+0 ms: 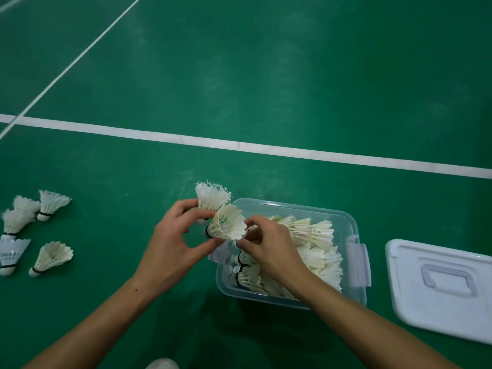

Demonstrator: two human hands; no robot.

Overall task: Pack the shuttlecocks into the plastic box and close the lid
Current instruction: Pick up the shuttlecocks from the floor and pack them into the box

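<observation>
Your left hand [170,243] pinches two white feathered shuttlecocks [226,226] beside the clear plastic box [356,262], probably to nest them. Your right hand [269,249] grips the nearer one's skirt. More lie loose [50,258] on the green floor; the white lid [439,288] waits aside.

Both forearms reach forward, converging; left hand [170,243] curled, pinching with thumb and fingers; right hand [269,249] palm-down, fingertips pinching.
</observation>
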